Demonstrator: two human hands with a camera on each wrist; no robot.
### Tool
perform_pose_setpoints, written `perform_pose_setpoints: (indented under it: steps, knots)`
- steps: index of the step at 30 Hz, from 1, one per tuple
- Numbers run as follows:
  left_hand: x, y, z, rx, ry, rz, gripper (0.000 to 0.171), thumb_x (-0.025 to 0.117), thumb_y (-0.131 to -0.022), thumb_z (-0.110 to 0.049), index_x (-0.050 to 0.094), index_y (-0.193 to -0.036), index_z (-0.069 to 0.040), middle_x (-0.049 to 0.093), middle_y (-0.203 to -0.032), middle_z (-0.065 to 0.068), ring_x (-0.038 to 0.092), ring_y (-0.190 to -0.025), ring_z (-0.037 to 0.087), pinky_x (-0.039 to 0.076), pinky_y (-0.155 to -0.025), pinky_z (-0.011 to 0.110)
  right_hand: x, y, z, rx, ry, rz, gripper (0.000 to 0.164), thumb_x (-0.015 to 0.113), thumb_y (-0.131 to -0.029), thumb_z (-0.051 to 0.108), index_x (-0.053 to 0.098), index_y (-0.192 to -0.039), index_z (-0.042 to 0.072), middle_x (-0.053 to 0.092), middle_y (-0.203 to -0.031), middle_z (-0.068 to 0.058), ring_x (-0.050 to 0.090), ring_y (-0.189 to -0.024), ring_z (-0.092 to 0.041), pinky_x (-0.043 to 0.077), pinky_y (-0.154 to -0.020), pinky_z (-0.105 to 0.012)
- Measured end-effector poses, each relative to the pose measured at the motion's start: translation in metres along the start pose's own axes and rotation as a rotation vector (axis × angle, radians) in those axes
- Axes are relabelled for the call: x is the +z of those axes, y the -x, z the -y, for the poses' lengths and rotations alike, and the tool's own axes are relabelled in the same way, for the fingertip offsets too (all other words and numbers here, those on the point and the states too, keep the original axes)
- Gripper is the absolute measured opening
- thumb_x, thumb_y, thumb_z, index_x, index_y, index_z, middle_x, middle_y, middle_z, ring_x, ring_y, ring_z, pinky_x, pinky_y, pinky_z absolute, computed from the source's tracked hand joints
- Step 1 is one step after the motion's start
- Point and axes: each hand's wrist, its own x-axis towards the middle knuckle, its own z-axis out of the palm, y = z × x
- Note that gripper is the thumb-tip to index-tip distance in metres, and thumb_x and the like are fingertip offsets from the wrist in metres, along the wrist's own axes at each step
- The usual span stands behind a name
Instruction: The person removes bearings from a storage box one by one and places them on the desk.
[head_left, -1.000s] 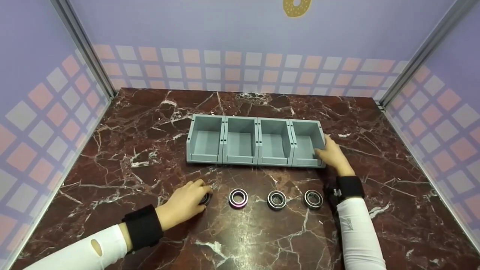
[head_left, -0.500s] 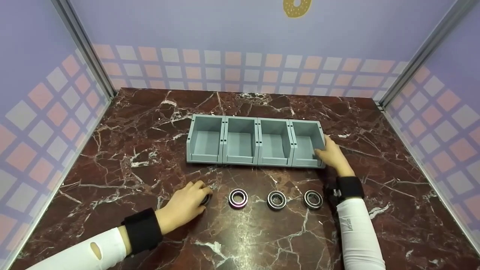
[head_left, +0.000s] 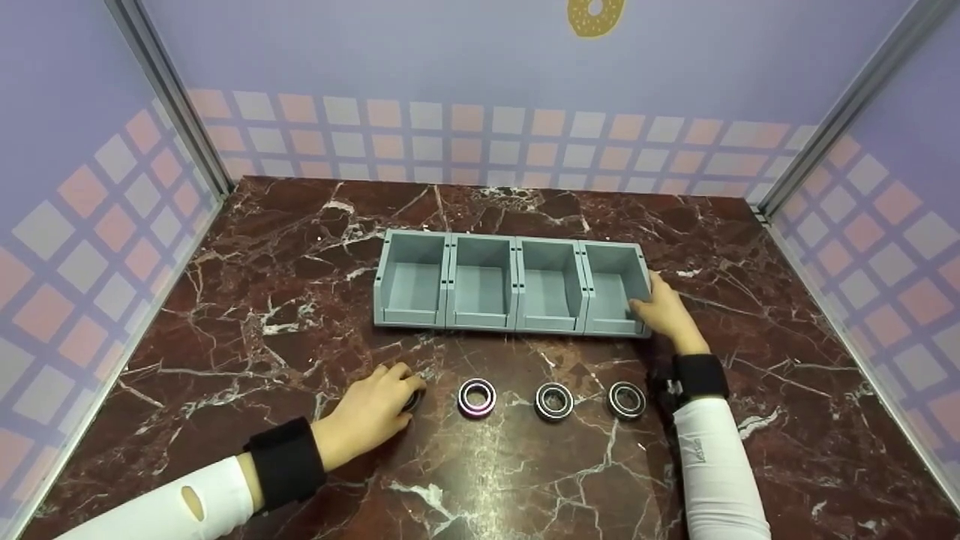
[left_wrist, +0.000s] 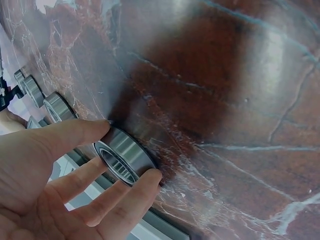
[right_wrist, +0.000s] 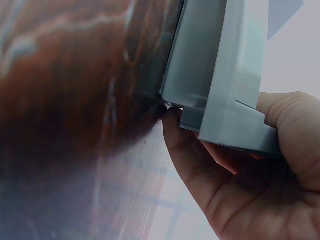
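My left hand [head_left: 369, 414] pinches a metal ball bearing [left_wrist: 128, 152] between thumb and fingers; the ring sits on the marble-patterned table, mostly hidden by the hand in the head view. To its right lie three more bearings in a row: one with a purplish edge [head_left: 477, 398], a middle one [head_left: 554, 402] and a right one [head_left: 626, 400]. Behind them stands a grey row of joined bins [head_left: 480, 319]. My right hand [head_left: 670, 312] grips the right end wall of the bins, thumb over the inner side and fingers outside, as the right wrist view shows [right_wrist: 240, 100].
Purple panels with a pink and white check pattern [head_left: 465, 139] enclose the table [head_left: 300, 247] at the back and both sides. Metal posts [head_left: 180, 97] stand at the rear corners. The bins' compartments face forward, with low front lips.
Almost nothing moves. The left hand's fingers have shifted very slightly on the bearing; the right hand, the bins and the other bearings keep their places.
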Motion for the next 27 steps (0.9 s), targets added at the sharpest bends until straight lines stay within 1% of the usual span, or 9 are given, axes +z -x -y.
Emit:
perform_pose_setpoints:
  steps: [3,6,9,12,17,22,27]
  knots:
    - [0.001,0.000,0.000,0.009,-0.015,-0.008,0.035,0.079,-0.069,-0.005,0.067,-0.102,-0.002,0.056,-0.091,0.011,0.055,-0.080,0.032,0.049,-0.057,0.043,-0.001,0.000,0.001,0.010,0.006,0.017,0.061,0.055,-0.083,-0.004,0.026,-0.136,-0.017,0.045,-0.121,-0.040,0.046,-0.111,-0.051,0.035,-0.093,-0.057]
    - [0.003,0.000,0.001,0.031,-0.036,-0.035,0.036,0.080,-0.067,-0.006,0.066,-0.100,-0.003,0.055,-0.089,0.010,0.054,-0.077,0.031,0.048,-0.054,0.042,-0.001,0.000,0.002,0.021,0.015,0.030,0.061,0.055,-0.085,-0.003,0.025,-0.137,-0.016,0.044,-0.123,-0.040,0.044,-0.113,-0.051,0.034,-0.094,-0.057]
    - [0.003,0.001,0.001,0.047,-0.046,-0.051,0.037,0.081,-0.065,-0.006,0.066,-0.099,-0.003,0.055,-0.088,0.009,0.054,-0.076,0.030,0.048,-0.052,0.041,-0.001,0.000,0.002,0.020,0.015,0.023,0.061,0.055,-0.084,-0.003,0.025,-0.136,-0.016,0.043,-0.124,-0.040,0.043,-0.114,-0.051,0.034,-0.094,-0.057]
    - [0.001,0.001,0.001,0.032,-0.040,-0.027,0.039,0.081,-0.065,-0.008,0.066,-0.101,-0.003,0.056,-0.089,0.009,0.054,-0.077,0.029,0.048,-0.054,0.041,0.000,0.001,0.002,0.011,0.011,0.012,0.061,0.055,-0.084,-0.003,0.026,-0.136,-0.016,0.044,-0.123,-0.039,0.044,-0.113,-0.051,0.034,-0.094,-0.056]
    - [-0.001,-0.001,0.001,-0.011,-0.030,0.022,0.043,0.081,-0.069,-0.014,0.064,-0.107,-0.003,0.057,-0.094,0.010,0.056,-0.082,0.030,0.050,-0.059,0.043,0.001,0.000,0.001,-0.006,0.014,0.004,0.061,0.056,-0.082,-0.002,0.028,-0.135,-0.017,0.046,-0.120,-0.040,0.046,-0.110,-0.051,0.035,-0.093,-0.057]
    - [-0.003,-0.005,0.001,-0.024,-0.034,0.029,0.042,0.079,-0.073,-0.020,0.064,-0.109,-0.003,0.058,-0.096,0.010,0.056,-0.082,0.029,0.051,-0.061,0.043,0.001,-0.001,-0.001,-0.011,0.024,-0.005,0.061,0.056,-0.082,-0.001,0.029,-0.135,-0.016,0.046,-0.120,-0.039,0.046,-0.110,-0.051,0.034,-0.093,-0.057]
    - [-0.008,-0.008,0.000,-0.012,-0.052,0.012,0.039,0.079,-0.073,-0.021,0.065,-0.106,-0.003,0.059,-0.096,0.010,0.057,-0.081,0.029,0.050,-0.061,0.043,0.001,-0.001,-0.002,-0.007,0.019,-0.005,0.063,0.058,-0.083,0.001,0.028,-0.136,-0.015,0.045,-0.122,-0.038,0.044,-0.113,-0.050,0.033,-0.095,-0.056]
